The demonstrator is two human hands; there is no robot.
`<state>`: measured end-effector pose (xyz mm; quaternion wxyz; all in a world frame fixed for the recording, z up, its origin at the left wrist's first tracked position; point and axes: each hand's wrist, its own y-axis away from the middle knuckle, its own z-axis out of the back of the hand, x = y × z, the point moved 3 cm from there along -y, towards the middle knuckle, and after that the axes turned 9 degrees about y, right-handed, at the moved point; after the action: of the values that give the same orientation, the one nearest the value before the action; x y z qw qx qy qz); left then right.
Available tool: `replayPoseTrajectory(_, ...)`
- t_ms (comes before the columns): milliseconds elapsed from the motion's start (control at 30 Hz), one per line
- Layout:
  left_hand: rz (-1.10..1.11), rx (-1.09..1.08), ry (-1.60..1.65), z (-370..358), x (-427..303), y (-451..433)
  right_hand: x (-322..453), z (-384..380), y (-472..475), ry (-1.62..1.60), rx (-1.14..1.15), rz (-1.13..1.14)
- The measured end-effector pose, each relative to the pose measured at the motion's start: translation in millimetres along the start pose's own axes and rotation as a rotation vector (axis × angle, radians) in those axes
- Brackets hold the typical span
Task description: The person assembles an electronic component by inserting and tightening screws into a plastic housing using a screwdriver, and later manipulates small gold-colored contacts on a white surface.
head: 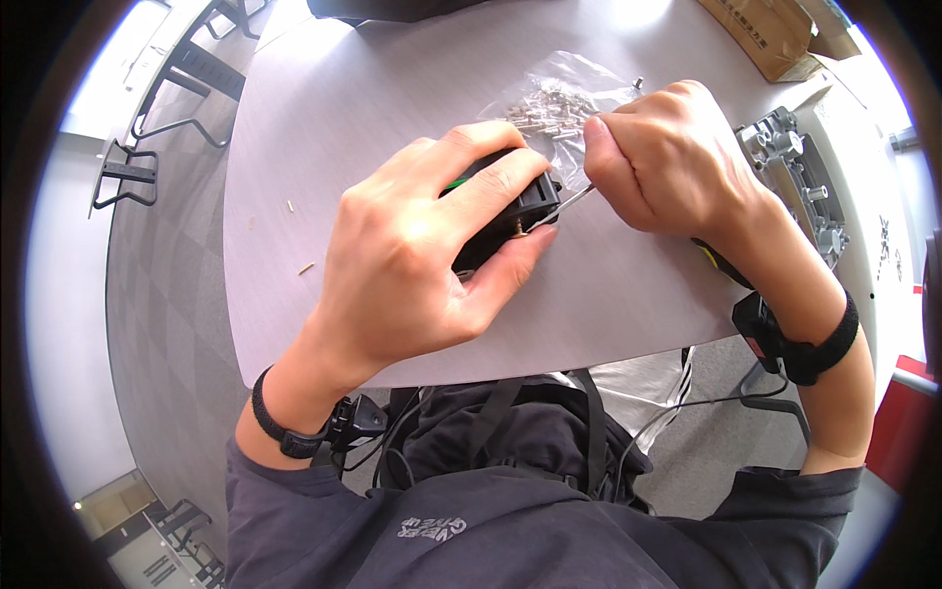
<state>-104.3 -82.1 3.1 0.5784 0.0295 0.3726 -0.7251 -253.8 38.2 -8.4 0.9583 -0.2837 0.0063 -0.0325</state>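
My left hand (412, 228) is wrapped over a black plastic housing (541, 195) on the table, with a bit of green showing between the fingers. A brass-coloured screw (519, 227) stands at the housing's near side, close to my left thumb. My right hand (655, 158) is closed in a fist around a thin metal-shafted tool (576, 199). Its shaft slants down to the left, with the tip by the screw; whether they touch I cannot tell. The fist hides the tool's other end. Just beyond the hands lies a clear plastic bag (581, 70) with many small metal pins or screws (552, 110).
Two small brass pins (306, 269) lie on the table (294, 324) at left. Grey metal castings (791, 177) stand at right, below a cardboard box (765, 33). A black and yellow object (717, 261) shows under my right wrist. A cable (699, 403) hangs from the right wrist device.
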Motion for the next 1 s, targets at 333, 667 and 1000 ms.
replayPoseTrajectory(333, -0.002, 0.012, 0.006, 0, 1, 0, 5, 4, 2, 0.029, -0.017, 0.01)
replayPoseTrajectory(667, -0.024, 0.012, 0.012, -1, 1, 0, -1, 6, -7, 0.016, -0.018, 0.116)
replayPoseTrajectory(1000, -0.029, 0.013, 0.017, -1, 3, 0, -3, 7, -13, -0.021, 0.104, 0.264)
